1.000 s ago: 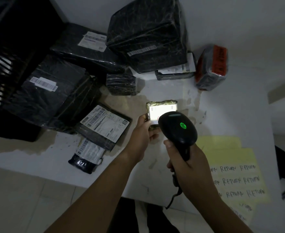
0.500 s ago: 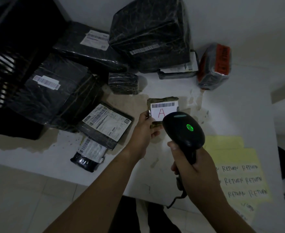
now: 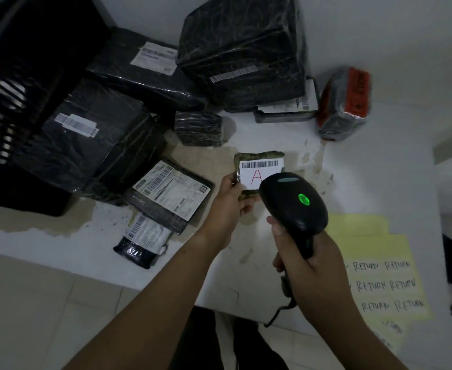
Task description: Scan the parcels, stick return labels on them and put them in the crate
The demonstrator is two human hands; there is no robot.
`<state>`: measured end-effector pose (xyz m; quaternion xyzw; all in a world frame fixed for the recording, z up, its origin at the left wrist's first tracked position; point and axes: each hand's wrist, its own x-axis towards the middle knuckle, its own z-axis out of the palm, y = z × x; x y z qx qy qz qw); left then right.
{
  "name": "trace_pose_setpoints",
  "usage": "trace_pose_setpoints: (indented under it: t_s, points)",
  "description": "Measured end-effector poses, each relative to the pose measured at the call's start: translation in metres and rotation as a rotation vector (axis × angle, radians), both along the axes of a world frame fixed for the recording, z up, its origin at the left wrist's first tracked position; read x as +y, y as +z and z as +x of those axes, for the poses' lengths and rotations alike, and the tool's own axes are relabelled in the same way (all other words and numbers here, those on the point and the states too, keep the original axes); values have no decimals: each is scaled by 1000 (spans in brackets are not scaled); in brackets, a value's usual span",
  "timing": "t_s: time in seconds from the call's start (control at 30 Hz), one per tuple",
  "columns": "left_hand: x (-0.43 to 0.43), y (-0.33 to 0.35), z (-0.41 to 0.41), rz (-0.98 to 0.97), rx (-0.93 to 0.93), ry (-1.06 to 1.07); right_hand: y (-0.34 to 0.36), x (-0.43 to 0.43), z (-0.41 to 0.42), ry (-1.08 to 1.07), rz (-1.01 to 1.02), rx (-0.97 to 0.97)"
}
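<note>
- A small parcel [image 3: 259, 159], flat and roughly rectangular, is held just above the middle of the bench [image 3: 374, 169]. It is wrapped in crinkled olive-brown film, and a white label with a barcode and a red letter A is turned upward.
- The parcel is pinched at its left edge by the left hand [image 3: 228, 206], with the thumb laid on top and the fingers curled underneath.
- A black scanner [image 3: 294, 201] of smooth, rounded plastic is gripped by its handle in the right hand [image 3: 307, 263], with the fingers wrapped round the handle. Its domed head is held just beside the label, and a green light is lit on its top. A dark cable is seen hanging from the handle.
- Pale yellow sheets [image 3: 379, 279] are laid flat at the near right corner of the bench, with the word RETURN handwritten in rows.
- A black slatted crate [image 3: 19, 89] is set at the left end of the bench.
- Black parcels in glossy, wrinkled film are heaped along the far edge: a large boxy one [image 3: 243, 49], a flat one with a white label [image 3: 144, 68] and a small block [image 3: 198, 128].
- A rounded grey parcel with a red-orange label [image 3: 344, 102] is placed at the far edge, right of the heap.
- A flat parcel with a large printed label [image 3: 171, 193] and a small pouch [image 3: 142, 241] are placed towards the near left edge.
- The white bench top is worn through to tan patches.
</note>
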<state>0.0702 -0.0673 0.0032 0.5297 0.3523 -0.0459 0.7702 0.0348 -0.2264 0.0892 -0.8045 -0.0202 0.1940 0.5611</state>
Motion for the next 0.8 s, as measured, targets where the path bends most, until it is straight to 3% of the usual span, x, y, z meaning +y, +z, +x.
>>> trace_pose_setpoints:
  t_s: [0.13,0.3,0.47,0.53,0.67,0.8]
  points:
    - [1,-8,-1,48,58,-58,-20,-6,32,-100,-22,75]
    - [-5,-30,-3,112,131,-120,-96,-16,96,-199,-135,84]
    - [-7,-46,-12,167,162,-185,-147,-15,126,-277,-217,-52]
    - [-8,-49,-17,297,168,-259,-155,-14,130,-303,-218,-92]
    - [-5,-54,-21,852,191,-484,-162,-13,136,-301,-256,-107]
    - [-2,-59,-29,1002,164,-602,-152,-26,136,-263,-241,25]
